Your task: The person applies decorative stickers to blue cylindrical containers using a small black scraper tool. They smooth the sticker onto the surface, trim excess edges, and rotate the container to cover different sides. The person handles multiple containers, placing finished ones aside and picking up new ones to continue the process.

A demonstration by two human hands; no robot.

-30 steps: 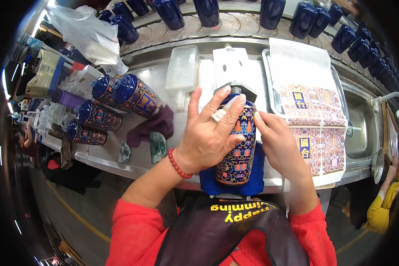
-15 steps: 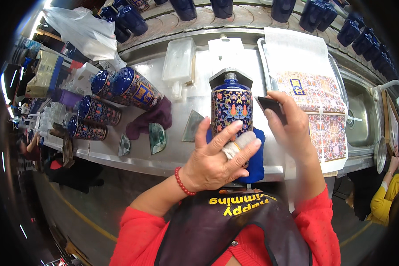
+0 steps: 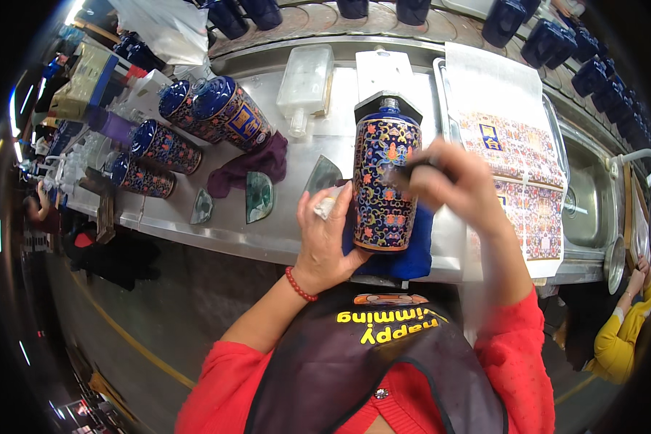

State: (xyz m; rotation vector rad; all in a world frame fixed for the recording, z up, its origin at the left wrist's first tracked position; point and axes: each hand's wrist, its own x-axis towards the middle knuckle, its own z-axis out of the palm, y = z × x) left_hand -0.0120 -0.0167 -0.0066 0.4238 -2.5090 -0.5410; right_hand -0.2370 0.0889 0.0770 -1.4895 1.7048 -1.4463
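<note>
A dark blue bottle [image 3: 387,184] with a colourful floral wrap lies in front of me, its neck pointing away, partly over a blue cloth [image 3: 417,253]. My left hand [image 3: 327,235] is curled against the bottle's lower left side, thumb by its base; one finger has a white wrapping. My right hand [image 3: 459,184], smeared by motion, grips a dark flat scraper [image 3: 428,177] over the bottle's right side. The scraper's edge is blurred, so contact cannot be told. Beyond the bottle's neck is a dark angular rest [image 3: 369,108].
Decorated bottles [image 3: 239,119] stand at left beside a purple cloth [image 3: 249,170]. Greenish flat pieces [image 3: 259,197] lie nearer. A clear bottle [image 3: 305,79] lies behind. Printed floral sheets [image 3: 517,145] sit at right, before a sink [image 3: 586,206]. Blue bottles [image 3: 503,25] line a conveyor [image 3: 311,29].
My left hand has moved off the bottle's front to its lower left side. My right hand has brought the scraper left, over the bottle. The view has shifted slightly.
</note>
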